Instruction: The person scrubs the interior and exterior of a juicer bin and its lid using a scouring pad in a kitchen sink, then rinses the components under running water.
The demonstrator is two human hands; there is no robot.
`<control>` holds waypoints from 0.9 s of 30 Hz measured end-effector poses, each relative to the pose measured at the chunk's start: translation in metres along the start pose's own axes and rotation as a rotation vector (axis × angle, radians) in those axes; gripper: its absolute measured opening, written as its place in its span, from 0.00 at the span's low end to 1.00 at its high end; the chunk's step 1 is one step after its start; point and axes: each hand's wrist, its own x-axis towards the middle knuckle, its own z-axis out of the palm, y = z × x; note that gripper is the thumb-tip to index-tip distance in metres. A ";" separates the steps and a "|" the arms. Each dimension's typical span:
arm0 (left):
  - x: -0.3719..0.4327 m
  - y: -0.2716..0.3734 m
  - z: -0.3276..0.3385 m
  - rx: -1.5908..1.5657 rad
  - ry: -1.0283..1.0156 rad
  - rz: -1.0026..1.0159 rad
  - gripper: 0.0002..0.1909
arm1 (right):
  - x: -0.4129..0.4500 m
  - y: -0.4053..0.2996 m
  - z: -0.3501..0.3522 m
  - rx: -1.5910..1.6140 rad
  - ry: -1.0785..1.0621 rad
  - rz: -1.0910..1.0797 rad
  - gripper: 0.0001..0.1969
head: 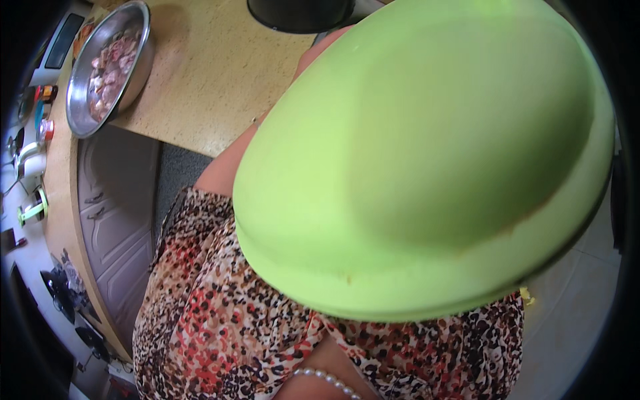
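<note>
A large light-green plastic bowl or basin fills the right half of the view, tilted and close to the camera, with its underside or outer wall towards me. Part of one of my arms shows behind its left edge, but both of my hands are hidden, so what they hold cannot be seen. On the counter at the upper left, a stainless steel bowl holds chunks of raw meat. The base of a dark round container stands at the top of the counter.
A speckled beige countertop runs across the upper left, above grey cabinet doors. Jars, a white kettle-like vessel and a green-handled item stand along the far-left counter. Pale floor tiles show at the right.
</note>
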 end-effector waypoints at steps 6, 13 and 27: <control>0.011 -0.007 0.001 -0.101 -0.064 0.018 0.24 | -0.002 0.005 0.001 0.002 -0.002 -0.016 0.20; 0.004 -0.007 -0.016 -0.025 -0.083 0.078 0.24 | 0.009 -0.004 0.007 0.021 0.010 -0.093 0.22; -0.017 0.001 -0.033 0.646 0.191 0.135 0.16 | 0.005 -0.022 -0.003 -0.278 -0.197 0.173 0.15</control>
